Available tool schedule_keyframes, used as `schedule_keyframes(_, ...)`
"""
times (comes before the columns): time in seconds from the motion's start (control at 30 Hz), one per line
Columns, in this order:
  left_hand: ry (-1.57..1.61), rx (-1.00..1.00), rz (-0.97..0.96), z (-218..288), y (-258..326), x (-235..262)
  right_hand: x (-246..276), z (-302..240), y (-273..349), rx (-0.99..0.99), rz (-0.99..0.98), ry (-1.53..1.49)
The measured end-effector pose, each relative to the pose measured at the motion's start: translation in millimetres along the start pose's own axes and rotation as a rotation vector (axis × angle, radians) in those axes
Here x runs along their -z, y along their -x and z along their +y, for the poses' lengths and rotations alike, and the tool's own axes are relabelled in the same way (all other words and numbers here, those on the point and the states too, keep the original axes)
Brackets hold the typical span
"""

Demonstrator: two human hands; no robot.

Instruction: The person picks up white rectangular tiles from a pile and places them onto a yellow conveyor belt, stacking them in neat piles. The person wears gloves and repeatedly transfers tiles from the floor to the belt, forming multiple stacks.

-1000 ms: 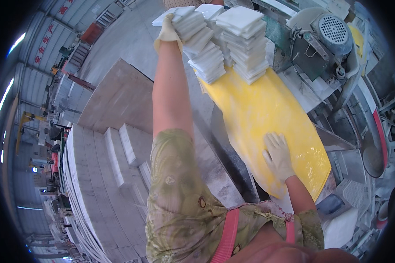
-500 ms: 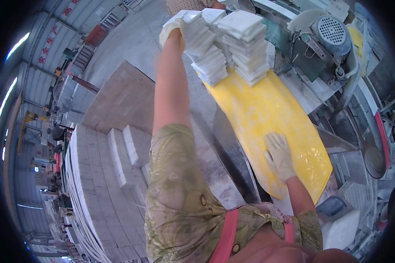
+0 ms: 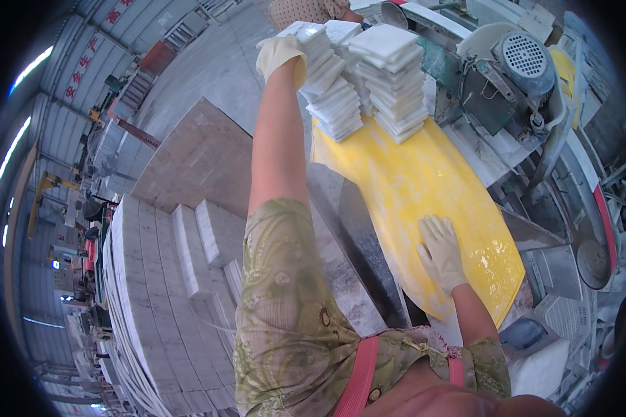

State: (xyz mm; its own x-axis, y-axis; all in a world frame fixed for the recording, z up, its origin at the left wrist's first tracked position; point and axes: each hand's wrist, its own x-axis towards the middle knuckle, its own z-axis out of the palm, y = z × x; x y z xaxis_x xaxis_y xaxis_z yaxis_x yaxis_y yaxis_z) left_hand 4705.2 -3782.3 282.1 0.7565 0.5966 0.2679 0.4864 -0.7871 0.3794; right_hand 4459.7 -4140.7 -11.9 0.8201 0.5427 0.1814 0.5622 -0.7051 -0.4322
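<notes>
My left hand (image 3: 283, 58), in a pale glove, reaches far out to the left side of a stack of white stone tiles (image 3: 320, 66). It is against the upper tiles; its fingertips are mostly hidden, so I cannot tell whether they grip one. Beside that stack stands another tall, uneven stack of white tiles (image 3: 389, 83), with a further one partly hidden between and behind them. All rest on the far end of a wet yellow sheet (image 3: 424, 181). Nearer to me, my gloved right hand (image 3: 441, 254) lies flat on the sheet, fingers outstretched and holding nothing.
On the right stands a machine with a round-grilled motor (image 3: 526, 52). Left of the sheet are a large stone slab (image 3: 188, 156) and rows of pale stone blocks (image 3: 153, 299). Another person (image 3: 309, 10) is partly visible beyond the tile stacks.
The view has shifted slightly. My left hand has moved a little along the left tile stack's edge. My right hand stays flat on the yellow sheet.
</notes>
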Motion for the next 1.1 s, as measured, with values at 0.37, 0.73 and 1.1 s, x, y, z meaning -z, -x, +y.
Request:
schedule_keyframes(0.37, 0.213, -0.081, 0.186, -40, -15, 12, -8, 3, 1, 0.012, 0.007, 0.0)
schedule_keyframes(0.73, 0.062, -0.619, 0.172, -52, -2, -29, -13, 4, 1, 0.015, 0.018, 0.069)
schedule_keyframes(1.1, 0.313, -0.254, 0.242, -41, -9, -43, -3, -2, -1, 0.019, 0.025, 0.021)
